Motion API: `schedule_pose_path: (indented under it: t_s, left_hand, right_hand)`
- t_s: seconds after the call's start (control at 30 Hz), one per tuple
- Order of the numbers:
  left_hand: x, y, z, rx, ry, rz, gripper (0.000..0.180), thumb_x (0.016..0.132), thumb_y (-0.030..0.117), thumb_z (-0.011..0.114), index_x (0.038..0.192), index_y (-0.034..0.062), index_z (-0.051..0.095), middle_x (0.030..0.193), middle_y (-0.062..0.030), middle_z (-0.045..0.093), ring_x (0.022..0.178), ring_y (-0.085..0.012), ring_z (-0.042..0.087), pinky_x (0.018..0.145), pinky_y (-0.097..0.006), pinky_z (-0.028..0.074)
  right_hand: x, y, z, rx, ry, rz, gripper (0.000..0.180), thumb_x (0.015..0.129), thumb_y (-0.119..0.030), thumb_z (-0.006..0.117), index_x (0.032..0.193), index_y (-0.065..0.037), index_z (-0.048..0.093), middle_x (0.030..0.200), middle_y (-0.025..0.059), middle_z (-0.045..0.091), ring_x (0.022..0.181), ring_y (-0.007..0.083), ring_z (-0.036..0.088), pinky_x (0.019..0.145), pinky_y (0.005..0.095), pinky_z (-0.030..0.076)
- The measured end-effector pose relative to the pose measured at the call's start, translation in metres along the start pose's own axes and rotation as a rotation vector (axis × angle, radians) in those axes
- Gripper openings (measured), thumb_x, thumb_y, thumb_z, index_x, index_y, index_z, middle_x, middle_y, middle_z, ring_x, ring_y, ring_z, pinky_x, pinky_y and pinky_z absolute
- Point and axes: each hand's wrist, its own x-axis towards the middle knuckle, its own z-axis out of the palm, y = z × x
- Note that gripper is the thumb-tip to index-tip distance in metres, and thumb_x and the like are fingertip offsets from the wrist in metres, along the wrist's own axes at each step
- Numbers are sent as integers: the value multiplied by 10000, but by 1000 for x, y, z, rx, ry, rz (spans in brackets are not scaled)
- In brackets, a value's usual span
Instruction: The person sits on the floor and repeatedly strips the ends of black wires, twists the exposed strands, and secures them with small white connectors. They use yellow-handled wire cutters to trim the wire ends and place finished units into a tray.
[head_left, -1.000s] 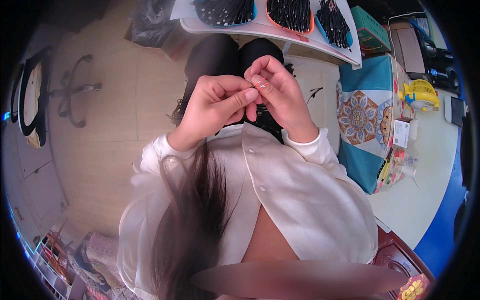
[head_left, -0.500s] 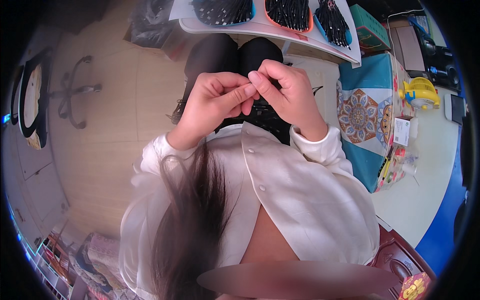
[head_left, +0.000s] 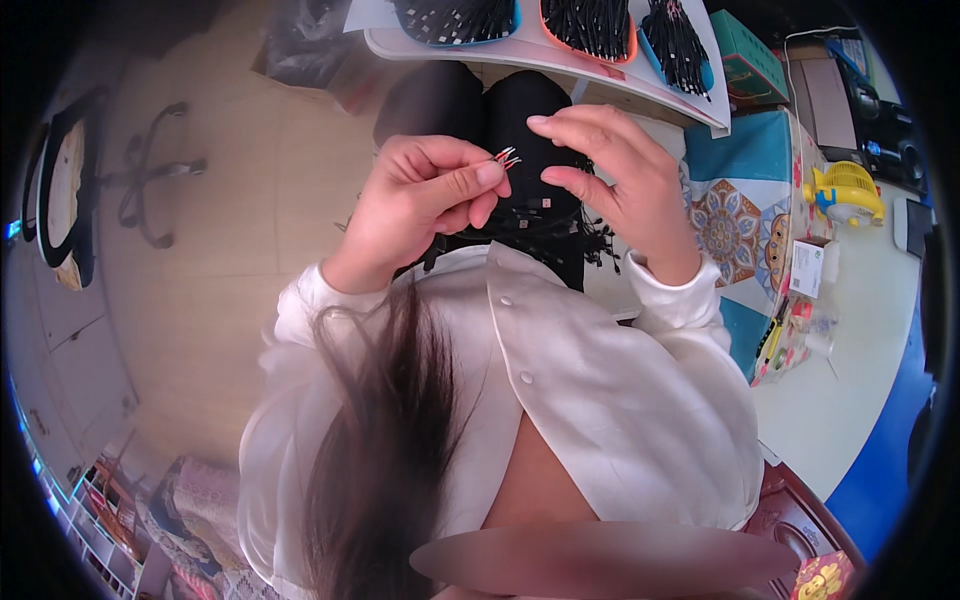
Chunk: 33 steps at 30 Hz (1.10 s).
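Observation:
Between the thumb and fingers of my left hand (head_left: 425, 190), a few thin wires (head_left: 508, 157) are pinched, their red and pale ends sticking out toward the right. My right hand (head_left: 630, 180) is held apart from them, its thumb and fingers spread with nothing between. Below both hands, a bunch of black cables (head_left: 540, 232) with small plugs lies across my lap, on my black-clad legs (head_left: 530, 105). Whether the pinched wires belong to one of these cables is hidden by my left hand.
Ahead, a white table (head_left: 400, 50) bears a blue tray (head_left: 516, 25), an orange tray (head_left: 632, 46) and another blue tray (head_left: 709, 74), all full of black cables. To the right are a green box (head_left: 748, 60), a patterned cloth (head_left: 735, 225) and a yellow fan (head_left: 848, 190).
My right hand has let go, moved off to the right and opened. The red and pale wire ends now show in my left hand, which stays nearly in place.

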Motion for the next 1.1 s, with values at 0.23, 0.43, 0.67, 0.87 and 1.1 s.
schedule_pose_path:
  t_s: [0.23,0.43,0.67,0.87,1.1]
  left_hand:
    - [-2,5,3,70,-26,-52,149,927,100,626,877,-27,687,630,-29,599,526,-31,485,434,-171,308]
    - [-4,6,7,170,-42,-32,141,937,64,597,893,-42,680,633,-39,592,500,-32,455,417,-164,273]
    - [-8,4,9,427,-15,104,111,906,64,635,854,-26,675,629,-11,601,517,-71,529,458,-219,373]
    - [-4,-10,12,1394,63,1012,181,768,-48,688,943,-43,643,648,-137,583,553,-269,598,475,-304,457]
    - [-6,-8,6,788,26,517,70,867,10,645,894,-49,671,656,-98,622,564,-141,584,488,-258,432]
  right_hand:
    - [16,-2,-4,-103,-71,-316,369,655,-57,769,1011,-54,671,919,76,631,799,237,613,670,331,511]
    - [13,-2,-8,-163,-119,-367,281,659,-89,730,930,-55,665,912,77,638,837,259,629,712,336,533]
    - [12,-7,-6,-100,-135,-272,210,691,-62,732,883,-45,649,861,80,620,788,267,604,697,323,522]
    - [7,-4,-4,950,-374,781,120,837,-115,681,870,-11,632,806,18,619,706,116,554,644,231,456]
    - [0,-13,-11,424,-307,475,183,864,-118,694,994,-2,638,856,15,604,755,86,549,642,215,420]
